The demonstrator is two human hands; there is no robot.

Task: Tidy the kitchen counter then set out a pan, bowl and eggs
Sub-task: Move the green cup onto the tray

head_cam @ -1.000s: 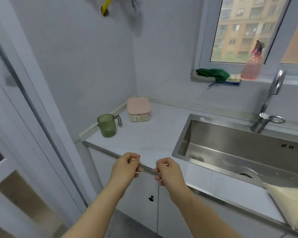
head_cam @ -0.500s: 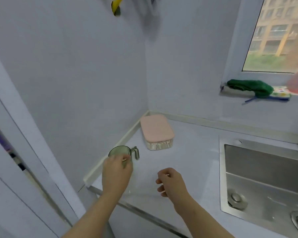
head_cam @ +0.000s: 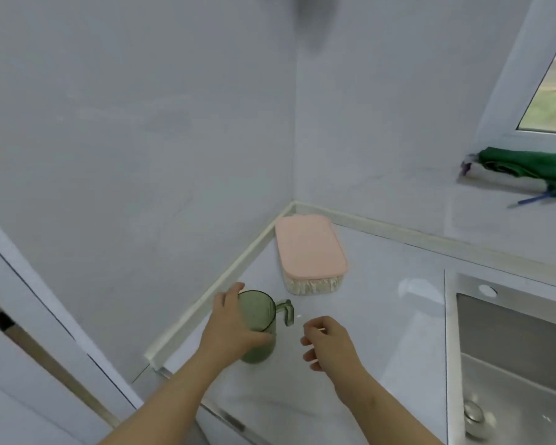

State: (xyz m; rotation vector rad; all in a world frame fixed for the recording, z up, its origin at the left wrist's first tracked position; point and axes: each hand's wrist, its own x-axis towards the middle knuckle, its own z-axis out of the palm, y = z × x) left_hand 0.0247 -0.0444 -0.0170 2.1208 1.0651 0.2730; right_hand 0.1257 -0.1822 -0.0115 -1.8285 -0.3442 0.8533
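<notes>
Our left hand (head_cam: 235, 326) grasps the green cup (head_cam: 260, 313): the fingers curve round its far side up at the rim and the thumb lies across the near side, so the palm covers the cup's left wall. Our right hand (head_cam: 333, 343) hovers just beside it on the right, clear of the cup. Its fingers are curled in and the thumb is close to the forefinger; we cannot tell whether anything is pinched there. Both forearms come in bare from the bottom of the view.

The cup is see-through and stands upright on the worktop (head_cam: 382, 332) near its front left corner, close to the pale raised strip (head_cam: 206, 303) that runs along the left edge against the wall. Its handle (head_cam: 288, 311) points right, and neither hand touches it.

To our right the steel sink (head_cam: 501, 326) is sunk into the worktop, its drain (head_cam: 474, 412) showing low in the basin.

Farther back, a clear box with a pink lid (head_cam: 308, 248) sits close to the back left corner of the worktop, apart from the cup. The lid is on; what lies within is pale and we cannot make it out.

Beyond the back edge, a green cloth (head_cam: 527, 163) lies bunched on the window ledge (head_cam: 501, 181), with a thin blue thing (head_cam: 530, 200) poking out below it, blurred. The window (head_cam: 549, 101) stands above at the far right.
</notes>
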